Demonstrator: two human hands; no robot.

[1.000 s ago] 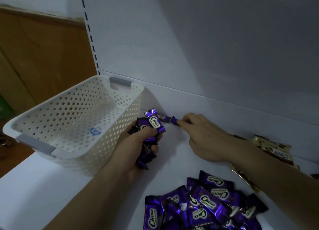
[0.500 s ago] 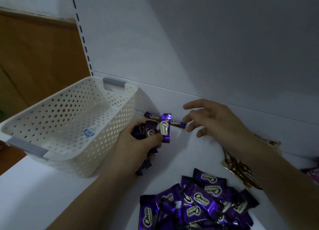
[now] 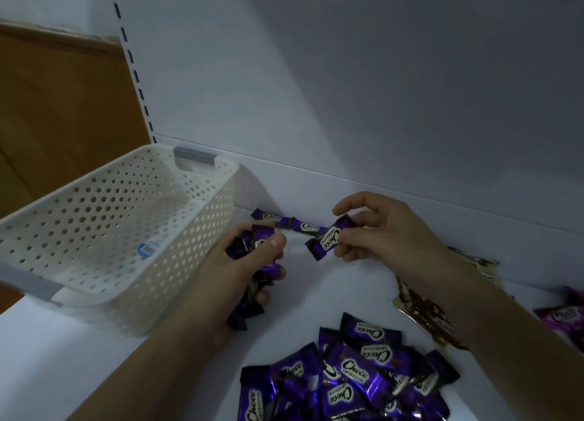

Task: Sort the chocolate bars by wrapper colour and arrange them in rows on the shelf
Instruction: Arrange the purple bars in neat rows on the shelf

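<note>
My left hand (image 3: 243, 278) grips a bunch of purple chocolate bars (image 3: 249, 246) just right of the basket. My right hand (image 3: 382, 234) pinches a single purple bar (image 3: 328, 240) between thumb and fingers, a little above the white shelf (image 3: 331, 281). Two purple bars (image 3: 287, 223) lie end to end against the shelf's back wall, right behind both hands. A loose pile of purple bars (image 3: 350, 373) lies at the front of the shelf.
A white perforated basket (image 3: 104, 231) with grey handles stands at the left, holding no bars. Gold-and-brown wrapped bars (image 3: 420, 313) lie under my right forearm, and a pink bar (image 3: 562, 316) shows at the right edge. A brown wooden panel rises at the far left.
My right hand, empty and open half a second ago, now pinches one purple bar taken from the bunch in my left hand. A second bar lies in the back row.
</note>
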